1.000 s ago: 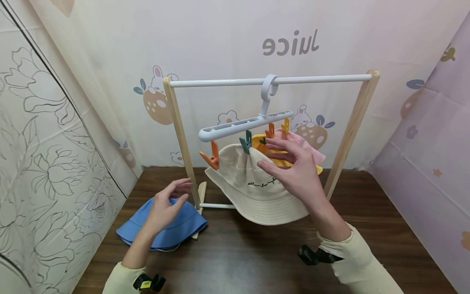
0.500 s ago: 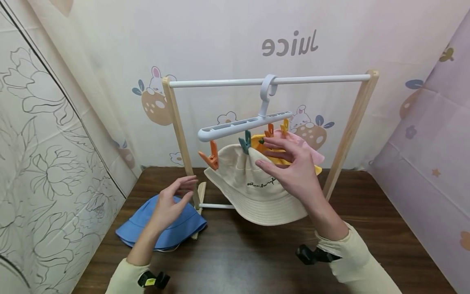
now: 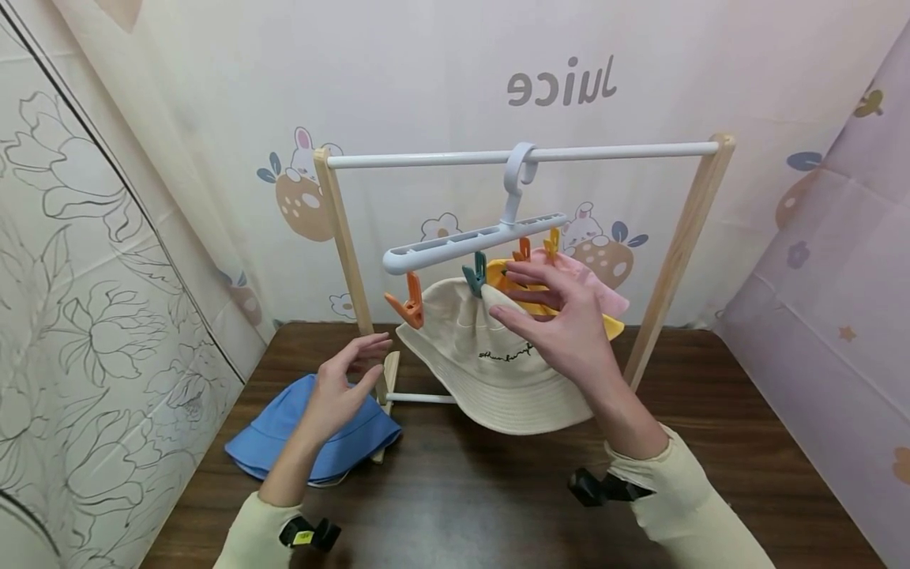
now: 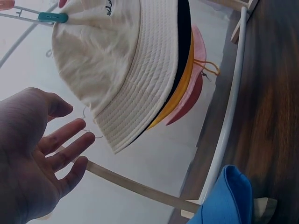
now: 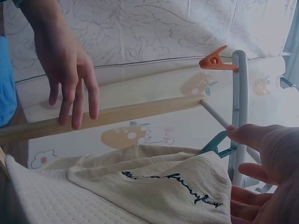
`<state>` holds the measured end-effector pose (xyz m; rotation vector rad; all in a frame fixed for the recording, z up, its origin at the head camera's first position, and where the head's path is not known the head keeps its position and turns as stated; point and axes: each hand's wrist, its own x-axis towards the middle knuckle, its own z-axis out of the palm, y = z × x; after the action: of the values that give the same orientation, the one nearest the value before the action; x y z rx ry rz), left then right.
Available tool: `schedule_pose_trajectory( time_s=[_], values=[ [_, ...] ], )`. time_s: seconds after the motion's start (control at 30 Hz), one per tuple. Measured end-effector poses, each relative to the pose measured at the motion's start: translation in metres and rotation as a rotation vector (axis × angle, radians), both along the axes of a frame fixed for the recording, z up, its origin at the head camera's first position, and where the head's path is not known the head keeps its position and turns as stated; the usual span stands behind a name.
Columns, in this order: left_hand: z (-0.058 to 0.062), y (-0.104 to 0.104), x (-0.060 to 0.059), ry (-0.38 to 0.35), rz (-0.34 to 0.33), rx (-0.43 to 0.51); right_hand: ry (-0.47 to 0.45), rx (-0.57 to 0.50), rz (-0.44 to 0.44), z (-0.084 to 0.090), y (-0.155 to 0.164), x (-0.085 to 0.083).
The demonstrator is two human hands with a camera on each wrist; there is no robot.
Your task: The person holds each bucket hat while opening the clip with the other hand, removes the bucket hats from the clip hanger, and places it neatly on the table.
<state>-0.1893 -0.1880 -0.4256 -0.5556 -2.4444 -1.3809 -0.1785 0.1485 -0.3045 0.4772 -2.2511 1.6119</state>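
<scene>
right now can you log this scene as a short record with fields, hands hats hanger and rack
left hand: open, fingers spread, above the blue hat, holding nothing
right hand: open, at the cream hat, near the teal clip
cream hat: hangs from the teal clip
orange clip: holds nothing
other hats: yellow hat and pink hat hang behind the cream one
hanger: hooked on the rack's white bar
blue hat: lies on the table

Your cream hat (image 3: 498, 367) hangs from the teal clip (image 3: 475, 275), crown tilted toward you, above the table's middle.
</scene>
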Motion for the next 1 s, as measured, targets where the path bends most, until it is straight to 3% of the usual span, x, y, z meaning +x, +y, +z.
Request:
schedule_pose_trajectory(
  time_s=[0.6, 1.0],
  values=[
    [0.005, 0.013, -0.008, 0.01, -0.022, 0.039, 0.004, 0.025, 0.002, 0.001, -0.002, -0.005],
    [0.008, 0.024, -0.021, 0.004, -0.014, 0.09, -0.01, 0.02, 0.001, 0.003, -0.006, -0.007]
  ],
)
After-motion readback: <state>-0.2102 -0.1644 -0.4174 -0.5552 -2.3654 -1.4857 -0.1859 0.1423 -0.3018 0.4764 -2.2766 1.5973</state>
